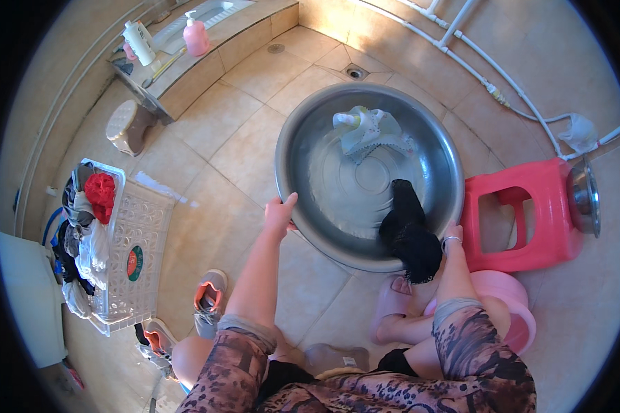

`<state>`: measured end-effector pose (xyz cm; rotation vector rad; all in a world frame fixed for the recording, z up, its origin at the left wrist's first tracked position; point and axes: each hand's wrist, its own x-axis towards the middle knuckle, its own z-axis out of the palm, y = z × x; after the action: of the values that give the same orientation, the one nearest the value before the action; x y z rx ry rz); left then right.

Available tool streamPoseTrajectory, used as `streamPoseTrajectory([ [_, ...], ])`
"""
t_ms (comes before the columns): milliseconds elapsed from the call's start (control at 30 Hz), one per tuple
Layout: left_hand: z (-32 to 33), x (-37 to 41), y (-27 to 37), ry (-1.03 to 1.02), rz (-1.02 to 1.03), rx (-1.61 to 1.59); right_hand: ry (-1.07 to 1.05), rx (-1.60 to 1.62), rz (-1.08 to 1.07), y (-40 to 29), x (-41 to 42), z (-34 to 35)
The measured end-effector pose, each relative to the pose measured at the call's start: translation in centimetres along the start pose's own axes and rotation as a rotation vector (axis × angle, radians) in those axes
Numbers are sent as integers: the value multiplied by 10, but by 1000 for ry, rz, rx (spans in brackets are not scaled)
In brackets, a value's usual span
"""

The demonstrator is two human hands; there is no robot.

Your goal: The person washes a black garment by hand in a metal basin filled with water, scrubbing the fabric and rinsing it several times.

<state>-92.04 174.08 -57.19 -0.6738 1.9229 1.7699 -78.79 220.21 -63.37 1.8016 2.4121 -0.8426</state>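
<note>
A large grey metal basin [312,142] sits on the tiled floor before me, with shallow water in it. My left hand [281,212] grips its rim at the near left, thumb on top. At the near right, my right hand [451,232] is on the rim, its fingers partly hidden behind the edge; a bracelet circles that wrist. A wet white cloth [374,134] with small printed marks lies in the far part of the basin. Black fabric [413,237] hangs over the near rim beside my right hand, one end inside the basin and the other outside.
A red plastic stool [553,211] lies on its side at the right, with a metal bowl [584,196] by it. Below is a pink basin [522,315]. A clothes-filled plastic basket [144,242], shoes [210,299] and a small stool [129,126] stand left. White pipes [475,72] run along the wall.
</note>
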Motion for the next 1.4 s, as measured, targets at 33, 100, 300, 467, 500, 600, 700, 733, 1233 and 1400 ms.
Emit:
streamPoseTrajectory([
  [33,0,0,1,1,4,-1,13,7,14,4,7,4],
  [100,1,-1,2,14,10,-11,0,90,73,3,17,9],
  [300,-10,1,-4,24,42,18,-29,158,89,8,20,16],
  [467,-21,-19,-16,33,42,-14,34,-3,60,12,10,11],
  [500,-22,-23,-18,31,40,-27,50,-33,56,13,6,8],
  [600,-44,-40,-26,67,32,-65,24,-140,73,-19,-41,6],
  [700,-64,-58,-36,97,21,-98,-34,-214,29,-33,-74,5],
  [733,-65,-62,-41,99,15,-113,-25,-223,19,-30,-72,2],
  [1233,-124,-159,-96,367,-68,-325,-221,-298,-162,-109,-165,17],
  [1400,-139,-180,-106,418,-71,-391,-263,-301,-203,-128,-182,35],
])
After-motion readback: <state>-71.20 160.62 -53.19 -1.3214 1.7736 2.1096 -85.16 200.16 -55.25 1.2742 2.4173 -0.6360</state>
